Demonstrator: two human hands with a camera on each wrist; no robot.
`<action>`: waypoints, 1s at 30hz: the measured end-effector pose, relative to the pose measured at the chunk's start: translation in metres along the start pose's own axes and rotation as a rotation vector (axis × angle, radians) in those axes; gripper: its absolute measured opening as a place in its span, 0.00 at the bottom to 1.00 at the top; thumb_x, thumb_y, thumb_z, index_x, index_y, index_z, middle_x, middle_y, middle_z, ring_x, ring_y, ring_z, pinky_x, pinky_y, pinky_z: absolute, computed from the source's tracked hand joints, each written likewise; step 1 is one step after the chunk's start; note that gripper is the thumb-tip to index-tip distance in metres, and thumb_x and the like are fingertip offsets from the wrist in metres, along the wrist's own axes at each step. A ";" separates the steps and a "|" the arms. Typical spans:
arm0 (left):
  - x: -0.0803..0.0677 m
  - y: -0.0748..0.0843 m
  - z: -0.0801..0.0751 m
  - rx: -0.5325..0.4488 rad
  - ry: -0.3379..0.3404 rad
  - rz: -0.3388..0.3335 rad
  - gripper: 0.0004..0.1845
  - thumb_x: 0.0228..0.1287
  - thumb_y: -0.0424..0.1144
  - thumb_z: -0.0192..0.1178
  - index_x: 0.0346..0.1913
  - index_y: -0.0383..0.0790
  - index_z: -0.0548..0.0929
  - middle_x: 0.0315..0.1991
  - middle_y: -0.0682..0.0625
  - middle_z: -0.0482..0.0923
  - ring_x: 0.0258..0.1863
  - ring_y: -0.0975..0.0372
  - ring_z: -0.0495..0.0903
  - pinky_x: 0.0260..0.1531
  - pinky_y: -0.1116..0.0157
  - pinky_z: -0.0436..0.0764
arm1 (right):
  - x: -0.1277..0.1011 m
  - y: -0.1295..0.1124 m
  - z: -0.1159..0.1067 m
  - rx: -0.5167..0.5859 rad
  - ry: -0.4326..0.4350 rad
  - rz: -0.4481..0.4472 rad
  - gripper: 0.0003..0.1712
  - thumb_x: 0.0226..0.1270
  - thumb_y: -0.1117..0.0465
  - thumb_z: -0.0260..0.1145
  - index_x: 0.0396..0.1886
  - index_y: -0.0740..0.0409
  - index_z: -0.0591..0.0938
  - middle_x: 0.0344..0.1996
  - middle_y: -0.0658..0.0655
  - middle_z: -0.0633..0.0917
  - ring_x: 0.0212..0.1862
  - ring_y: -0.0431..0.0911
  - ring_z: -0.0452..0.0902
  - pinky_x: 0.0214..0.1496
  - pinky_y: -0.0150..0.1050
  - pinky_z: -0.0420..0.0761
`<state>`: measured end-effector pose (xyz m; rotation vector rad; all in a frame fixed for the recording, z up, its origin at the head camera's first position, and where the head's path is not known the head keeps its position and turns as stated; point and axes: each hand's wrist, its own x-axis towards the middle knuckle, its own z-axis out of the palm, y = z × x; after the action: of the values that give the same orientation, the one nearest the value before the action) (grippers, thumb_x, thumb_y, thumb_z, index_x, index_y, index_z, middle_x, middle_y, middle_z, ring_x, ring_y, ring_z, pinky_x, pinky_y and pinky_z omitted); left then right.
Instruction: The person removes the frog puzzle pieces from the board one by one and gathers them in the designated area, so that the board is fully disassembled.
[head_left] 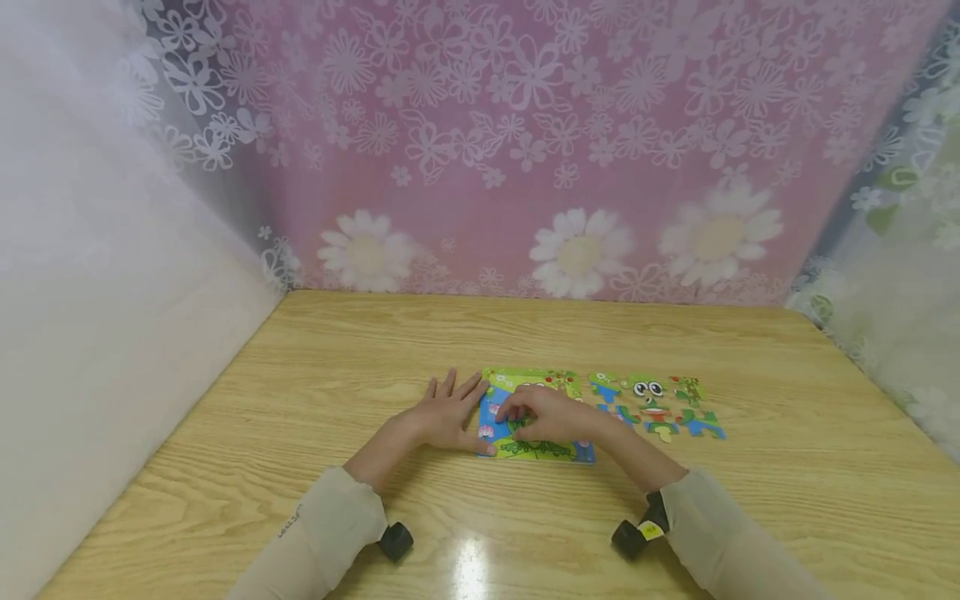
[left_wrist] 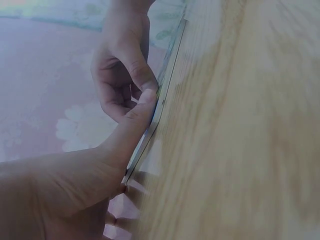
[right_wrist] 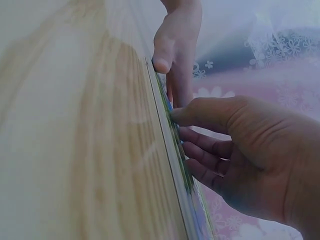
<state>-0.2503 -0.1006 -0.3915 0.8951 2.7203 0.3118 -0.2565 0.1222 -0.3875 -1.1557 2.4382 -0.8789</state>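
A colourful puzzle board [head_left: 534, 380] lies flat at the middle of the wooden table [head_left: 525, 325]. My left hand [head_left: 448, 410] rests flat beside the board's left edge, fingers spread and straight, its thumb [left_wrist: 131, 131] lying along that edge [left_wrist: 169, 82]. My right hand [head_left: 542, 415] is on top of the board with its fingers bent, and its thumb tip [right_wrist: 176, 118] presses on the board's face [right_wrist: 176, 150]. Whether a piece sits under those fingers is hidden. Several loose puzzle pieces [head_left: 654, 406], green and blue with a frog's eyes, lie just right of the board.
A pink flowered curtain [head_left: 525, 150] closes the far side of the table, with white cloth walls at the left and right. Black wrist cameras [head_left: 395, 540] sit on both forearms near the table's front edge. Bare wood surrounds the board.
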 end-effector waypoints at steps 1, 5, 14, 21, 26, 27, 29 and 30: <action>0.000 0.000 0.000 0.002 -0.004 0.001 0.56 0.51 0.70 0.54 0.73 0.41 0.41 0.72 0.45 0.34 0.67 0.40 0.30 0.59 0.41 0.35 | 0.000 0.000 0.001 0.002 0.004 -0.001 0.12 0.60 0.64 0.66 0.44 0.52 0.80 0.38 0.46 0.75 0.41 0.43 0.70 0.44 0.37 0.73; -0.001 0.001 0.000 0.005 -0.008 0.000 0.56 0.51 0.69 0.55 0.73 0.41 0.41 0.72 0.45 0.34 0.67 0.41 0.30 0.59 0.41 0.35 | 0.000 0.000 0.002 0.017 0.026 -0.013 0.11 0.60 0.66 0.64 0.43 0.53 0.80 0.38 0.48 0.75 0.41 0.44 0.70 0.43 0.38 0.74; -0.001 0.001 -0.001 -0.018 -0.010 -0.011 0.57 0.50 0.70 0.55 0.73 0.42 0.41 0.72 0.46 0.33 0.67 0.42 0.29 0.60 0.42 0.33 | 0.001 -0.002 0.003 0.016 0.062 -0.010 0.09 0.60 0.67 0.64 0.41 0.54 0.80 0.36 0.49 0.75 0.38 0.43 0.71 0.41 0.36 0.75; -0.001 -0.001 -0.001 -0.025 -0.013 -0.016 0.58 0.49 0.71 0.55 0.73 0.43 0.40 0.72 0.46 0.32 0.67 0.43 0.28 0.60 0.42 0.33 | 0.001 -0.003 0.003 -0.001 0.084 -0.010 0.09 0.59 0.67 0.65 0.40 0.53 0.80 0.35 0.47 0.76 0.37 0.42 0.72 0.40 0.35 0.76; -0.002 0.002 -0.003 -0.016 -0.019 -0.023 0.57 0.50 0.70 0.55 0.73 0.43 0.40 0.72 0.46 0.33 0.67 0.43 0.28 0.60 0.42 0.34 | 0.001 -0.001 0.002 0.014 0.097 -0.005 0.09 0.60 0.67 0.64 0.40 0.53 0.80 0.36 0.47 0.76 0.39 0.42 0.73 0.41 0.35 0.76; -0.002 0.002 -0.003 -0.012 -0.019 -0.023 0.57 0.50 0.70 0.55 0.73 0.42 0.41 0.72 0.46 0.34 0.67 0.42 0.28 0.60 0.42 0.34 | 0.000 0.000 0.002 0.011 0.100 -0.007 0.09 0.60 0.67 0.64 0.40 0.53 0.80 0.36 0.47 0.76 0.39 0.42 0.73 0.40 0.35 0.76; -0.002 0.004 -0.004 -0.013 -0.022 -0.024 0.56 0.51 0.69 0.56 0.73 0.42 0.41 0.72 0.46 0.34 0.67 0.42 0.29 0.60 0.42 0.34 | -0.001 0.000 0.000 0.011 0.106 -0.017 0.09 0.60 0.68 0.64 0.40 0.54 0.80 0.36 0.48 0.77 0.39 0.42 0.73 0.40 0.34 0.76; -0.002 0.005 -0.004 -0.016 -0.022 -0.023 0.56 0.51 0.69 0.56 0.73 0.42 0.41 0.72 0.46 0.34 0.67 0.42 0.29 0.60 0.42 0.34 | -0.001 0.000 -0.001 0.007 0.111 -0.020 0.10 0.59 0.68 0.64 0.40 0.55 0.80 0.36 0.48 0.77 0.39 0.42 0.73 0.40 0.34 0.76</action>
<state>-0.2469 -0.0985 -0.3856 0.8579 2.7020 0.3177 -0.2559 0.1236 -0.3869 -1.1599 2.5127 -0.9820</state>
